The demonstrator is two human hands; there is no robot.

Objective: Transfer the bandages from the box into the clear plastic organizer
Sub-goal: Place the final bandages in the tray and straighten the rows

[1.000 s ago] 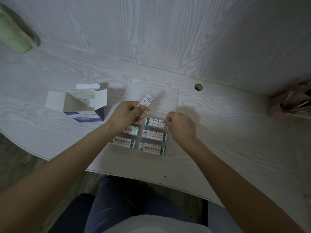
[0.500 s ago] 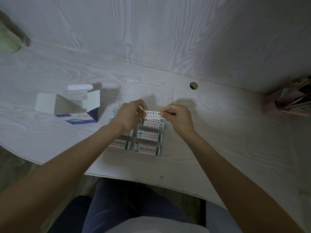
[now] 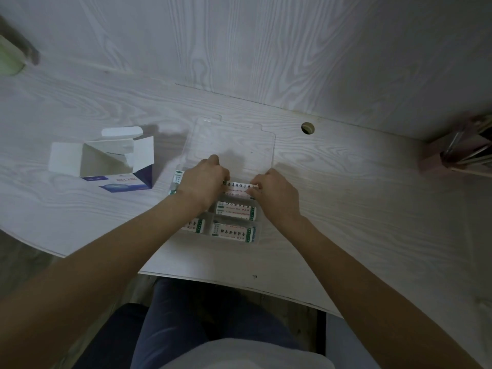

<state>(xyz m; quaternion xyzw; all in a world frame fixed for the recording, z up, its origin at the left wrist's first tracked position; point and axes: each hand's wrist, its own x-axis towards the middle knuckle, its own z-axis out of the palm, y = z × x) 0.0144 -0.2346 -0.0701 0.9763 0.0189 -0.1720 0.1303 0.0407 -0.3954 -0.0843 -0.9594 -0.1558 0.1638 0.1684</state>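
The pale wood-grain desk (image 3: 346,209) carries all items under review. The clear plastic organizer (image 3: 262,237) lies at its near edge, its transparent lid (image 3: 239,139) folded flat toward the wall. The box (image 3: 106,161) stands well apart to the left, flaps open, and what shows of its interior appears empty; its floor is not fully visible. Wrapped bandages occupy the organizer compartments: one in the right middle cell (image 3: 235,209), one in the right near cell (image 3: 231,231), one partly visible in the left near cell (image 3: 195,225), and one edge showing at the left far cell (image 3: 177,178) behind the wrist. The left hand (image 3: 203,182) and right hand (image 3: 277,194) each pinch one end of a single bandage (image 3: 239,185), stretched level between them directly over the right far cell, touching or just above it; which cannot be told. Judgement: the task is near completion, with this strip seemingly among the last and needing only release and seating. Against the frame one second ago, the bandage was pinched upright in the left hand alone over the lid, while the right hand rested at the organizer's edge; it now lies horizontal, both hands engaged, lowered onto the cell. The view has also shifted slightly.
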